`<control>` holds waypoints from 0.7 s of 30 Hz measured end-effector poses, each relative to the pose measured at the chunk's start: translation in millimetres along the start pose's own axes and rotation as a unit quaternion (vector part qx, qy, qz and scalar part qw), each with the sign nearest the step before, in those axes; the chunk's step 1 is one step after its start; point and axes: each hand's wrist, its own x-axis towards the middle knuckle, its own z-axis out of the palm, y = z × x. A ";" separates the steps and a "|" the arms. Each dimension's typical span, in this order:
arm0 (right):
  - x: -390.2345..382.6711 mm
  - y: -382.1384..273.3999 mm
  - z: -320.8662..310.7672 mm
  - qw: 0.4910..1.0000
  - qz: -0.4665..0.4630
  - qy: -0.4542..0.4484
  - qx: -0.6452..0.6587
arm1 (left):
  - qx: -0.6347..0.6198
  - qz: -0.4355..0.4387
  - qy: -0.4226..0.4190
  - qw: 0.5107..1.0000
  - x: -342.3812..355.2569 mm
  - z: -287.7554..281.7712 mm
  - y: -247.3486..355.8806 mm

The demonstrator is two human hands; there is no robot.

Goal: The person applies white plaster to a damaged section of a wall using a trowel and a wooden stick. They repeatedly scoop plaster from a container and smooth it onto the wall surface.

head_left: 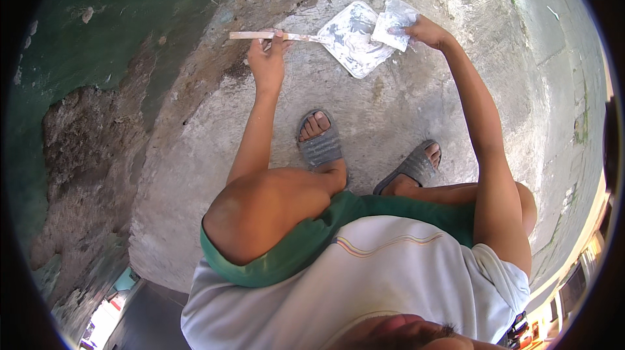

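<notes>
My left hand (pixel 265 60) is closed round a long, flat, pale handle of a paste-smeared tool (pixel 244 35). The narrow white end of the tool reaches the left edge of a square white tray (pixel 355 67), and I cannot tell if it is a putty knife or a brush. White paste is smeared across the tray, which lies on the ground. In my right hand (pixel 426 32) is a thin, flat, whitish square plate (pixel 392 21), pinched by its right side. This plate is coated with white paste and overlaps the tray's right edge; whether they touch is unclear.
Rough, stained concrete (pixel 364 112) lies under my sandalled feet (pixel 319 138). To the left rises a dark green wall (pixel 143 5) with a large patch of peeled paint (pixel 97 135). Paler paving (pixel 566 89) runs along the right.
</notes>
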 end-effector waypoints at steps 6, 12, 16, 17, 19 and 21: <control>-12.7 -15.5 5.6 0.997 0.016 0.041 0.067 | -0.068 0.024 -0.003 0.997 -12.2 14.2 18.5; -17.1 -35.9 10.6 0.994 -0.019 0.009 0.103 | -0.134 0.019 -0.002 0.991 -26.2 32.8 30.6; -16.7 -40.3 11.3 0.988 -0.056 -0.023 0.142 | -0.147 0.046 0.001 0.988 -24.0 26.4 37.7; -16.6 -40.3 11.9 0.988 -0.058 -0.037 0.137 | -0.144 0.044 0.004 0.989 -23.4 25.1 38.5; -16.3 -39.3 13.7 0.988 -0.057 -0.048 0.133 | -0.140 0.036 0.000 0.990 -23.3 24.8 38.7; -15.6 -37.8 16.2 0.990 -0.041 -0.041 0.131 | -0.140 0.022 -0.012 0.990 -26.3 26.8 37.5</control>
